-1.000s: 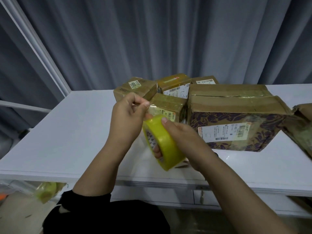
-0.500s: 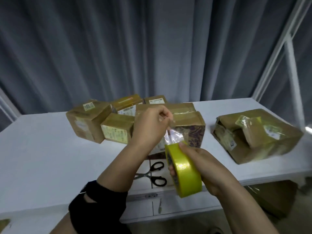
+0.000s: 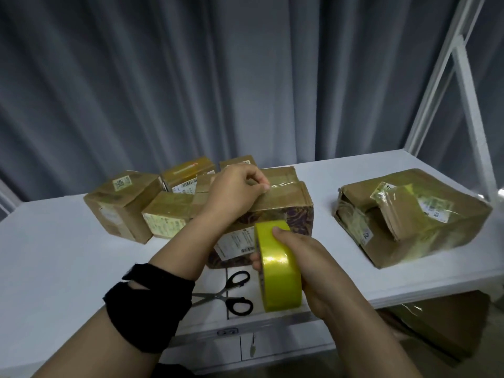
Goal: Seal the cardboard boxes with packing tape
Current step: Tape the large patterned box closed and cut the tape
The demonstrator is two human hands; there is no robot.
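Observation:
My right hand (image 3: 305,257) grips a yellow roll of packing tape (image 3: 276,268), held upright above the table's front edge. My left hand (image 3: 234,192) pinches the clear tape end with curled fingers and holds it against the top of a large patterned cardboard box (image 3: 289,203) in the middle of the white table (image 3: 54,255). A shiny strip of tape lies along that box's top seam. Several smaller boxes (image 3: 122,203) cluster to the left behind it. Another big, crumpled box (image 3: 409,214) lies to the right.
Black-handled scissors (image 3: 231,293) lie on the table in front of the patterned box, under my arms. Grey curtains hang behind. A white frame (image 3: 463,91) rises at the right. A brown box (image 3: 441,328) sits under the table.
My left hand has carried the tape end up and away onto the top of the patterned box. The roll has stayed in my right hand. The camera view has shifted slightly.

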